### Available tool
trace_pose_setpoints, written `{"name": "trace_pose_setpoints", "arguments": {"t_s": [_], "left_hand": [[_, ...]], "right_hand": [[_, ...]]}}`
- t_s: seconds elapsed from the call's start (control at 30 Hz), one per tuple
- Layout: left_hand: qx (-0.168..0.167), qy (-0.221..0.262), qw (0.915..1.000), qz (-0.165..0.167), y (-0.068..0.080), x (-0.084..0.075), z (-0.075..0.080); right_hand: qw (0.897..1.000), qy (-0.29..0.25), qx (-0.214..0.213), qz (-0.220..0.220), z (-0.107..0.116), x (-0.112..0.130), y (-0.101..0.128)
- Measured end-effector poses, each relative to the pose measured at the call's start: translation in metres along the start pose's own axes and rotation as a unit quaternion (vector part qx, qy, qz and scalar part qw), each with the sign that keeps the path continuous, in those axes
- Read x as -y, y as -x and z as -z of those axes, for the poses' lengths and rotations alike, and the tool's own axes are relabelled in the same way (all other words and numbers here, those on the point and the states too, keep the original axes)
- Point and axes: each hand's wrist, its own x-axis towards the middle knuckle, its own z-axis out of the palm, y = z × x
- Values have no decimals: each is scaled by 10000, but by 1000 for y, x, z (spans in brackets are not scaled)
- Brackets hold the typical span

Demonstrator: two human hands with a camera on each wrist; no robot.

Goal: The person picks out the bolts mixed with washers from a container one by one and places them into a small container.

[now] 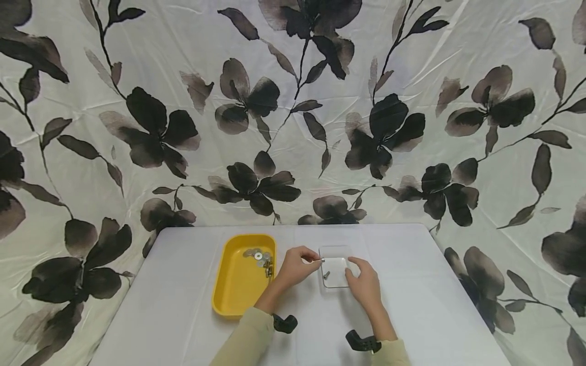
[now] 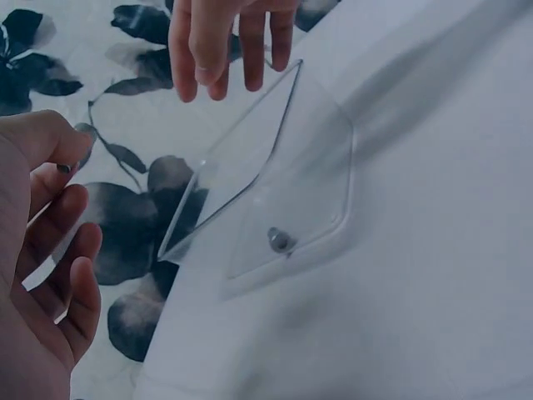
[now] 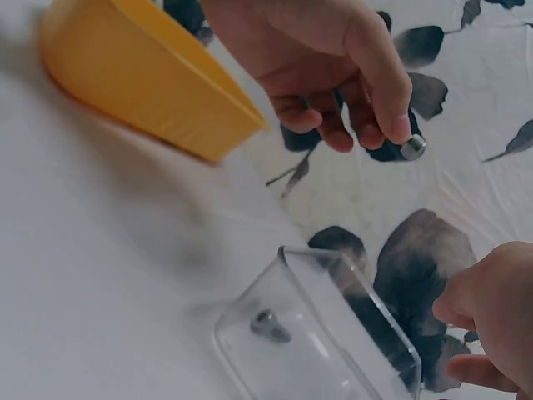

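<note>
My left hand (image 1: 295, 265) pinches a small metal bolt (image 3: 414, 147) between thumb and fingertips, its shiny round head showing in the right wrist view. It is held over the left rim of a clear plastic box (image 1: 335, 287). Inside that box lies another metal bolt (image 1: 326, 275), near the left wall, also seen in the left wrist view. My right hand (image 1: 365, 283) is at the box's right side, thumb and fingers spread and loosely bent. Whether its fingertips touch the wall is unclear.
Left of the box stands a yellow tray (image 1: 224, 300). In it lie several flat washers (image 1: 258, 256) and several metal bolts (image 1: 268, 267) by its right wall. A white table (image 1: 412, 284) bears everything; a floral cloth (image 1: 293, 127) hangs behind.
</note>
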Motion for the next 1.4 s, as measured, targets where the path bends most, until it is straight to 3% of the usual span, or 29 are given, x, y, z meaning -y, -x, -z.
{"name": "trace_pose_setpoints", "arguments": {"t_s": [0.43,0.67,1.07,1.4], "left_hand": [[215,199,9996,-18,-5,3,-25],[318,247,9990,-211,-9,5,-35],[445,182,9986,-217,-17,-1,-45],[617,-6,9981,86,-27,-2,-55]], "right_hand": [[9976,-478,86,-488,-4,-26,10],[9969,-644,-76,-452,-9,-34,14],[9932,-1029,24,-548,-9,-39,15],[9904,-1238,51,-617,-11,-42,13]]}}
